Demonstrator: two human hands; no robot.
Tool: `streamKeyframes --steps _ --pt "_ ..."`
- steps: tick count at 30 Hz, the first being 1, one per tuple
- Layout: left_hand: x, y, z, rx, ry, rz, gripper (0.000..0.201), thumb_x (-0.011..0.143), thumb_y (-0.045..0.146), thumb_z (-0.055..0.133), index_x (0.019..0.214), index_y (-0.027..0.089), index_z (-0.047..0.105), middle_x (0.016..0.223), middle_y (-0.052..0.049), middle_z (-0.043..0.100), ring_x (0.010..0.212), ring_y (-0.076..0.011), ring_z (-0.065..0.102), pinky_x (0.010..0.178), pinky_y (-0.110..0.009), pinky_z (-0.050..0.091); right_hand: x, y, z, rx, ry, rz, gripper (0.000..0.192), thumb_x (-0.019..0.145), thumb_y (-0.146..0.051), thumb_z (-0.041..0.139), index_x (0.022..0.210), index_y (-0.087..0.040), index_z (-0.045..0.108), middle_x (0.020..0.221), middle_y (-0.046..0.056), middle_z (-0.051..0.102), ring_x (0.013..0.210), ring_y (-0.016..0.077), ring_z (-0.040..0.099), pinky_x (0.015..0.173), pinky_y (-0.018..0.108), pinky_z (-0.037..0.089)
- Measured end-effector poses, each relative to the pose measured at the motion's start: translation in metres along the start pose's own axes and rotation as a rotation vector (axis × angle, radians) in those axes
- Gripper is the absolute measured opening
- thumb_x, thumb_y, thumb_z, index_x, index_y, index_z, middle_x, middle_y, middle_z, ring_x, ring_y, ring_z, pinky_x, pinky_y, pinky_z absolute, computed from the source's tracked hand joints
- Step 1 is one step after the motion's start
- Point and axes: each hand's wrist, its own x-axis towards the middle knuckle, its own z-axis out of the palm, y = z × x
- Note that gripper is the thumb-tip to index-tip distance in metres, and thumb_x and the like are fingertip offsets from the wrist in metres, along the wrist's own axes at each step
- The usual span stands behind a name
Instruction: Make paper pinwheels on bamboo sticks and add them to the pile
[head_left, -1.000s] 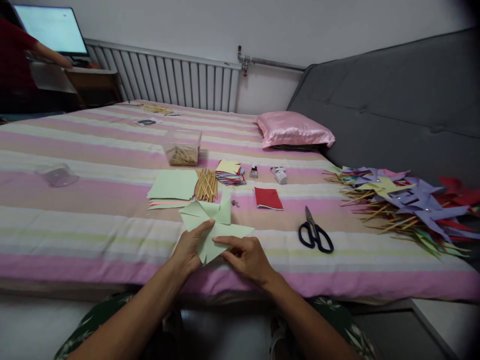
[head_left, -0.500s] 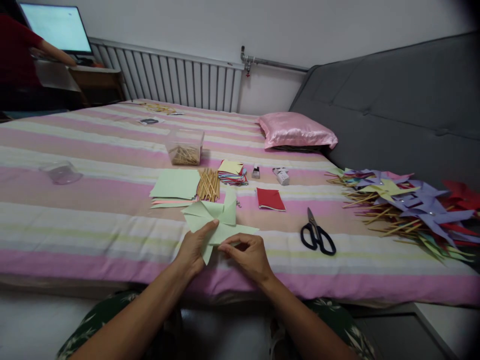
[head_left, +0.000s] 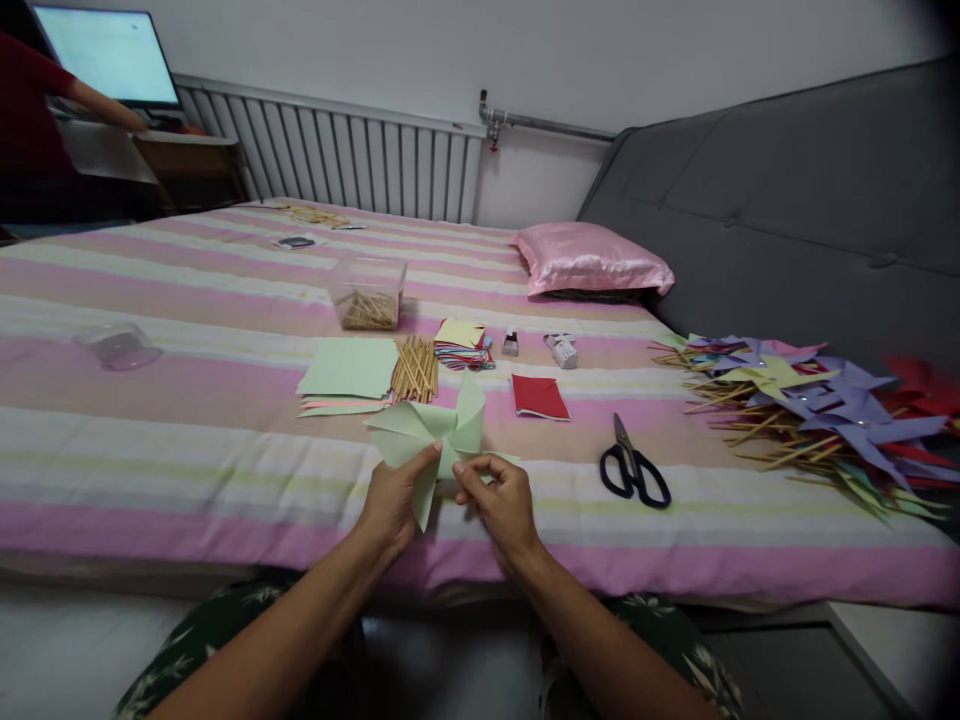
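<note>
Pale green paper pinwheel (head_left: 435, 432) sits low in the frame's centre, lifted just off the striped bed (head_left: 187, 440). I see my left hand (head_left: 394, 500) pinching its lower blade, thumb on top, apparently to steady it. My right hand (head_left: 501, 500) curls narrow, fingertips pinched at the hub. Sticks (head_left: 415, 368) and scissors (head_left: 632, 468) lie beyond.
</note>
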Motion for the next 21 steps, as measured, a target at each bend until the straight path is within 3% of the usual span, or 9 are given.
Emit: streamKeyframes --steps 12,21 --pt "-0.0038 -0.0010 0.0014 0.060 -0.051 0.072 0.030 0.053 0.020 0.080 0.079 0.011 0.068 0.079 -0.005 0.072 0.066 -0.0175 0.064 0.062 -0.028 0.051 0.0022 0.0009 0.0024 0.054 0.101 0.054 0.035 0.063 -0.049 0.070 0.063 -0.016 0.059 0.043 -0.003 0.053 0.031 0.0048 0.031 0.033 0.019 0.021" --pt "-0.0055 -0.0009 0.0022 0.102 -0.071 0.085 0.029 0.053 0.021 0.080 0.077 0.012 0.066 0.078 -0.005 0.071 0.066 -0.0181 0.063 0.059 -0.028 0.049 0.0049 0.0041 0.0012 0.070 0.118 0.062 0.035 0.060 -0.048 0.072 0.060 -0.015 0.060 0.044 -0.003 0.052 0.037 0.0072 0.038 0.037 0.020 0.026"
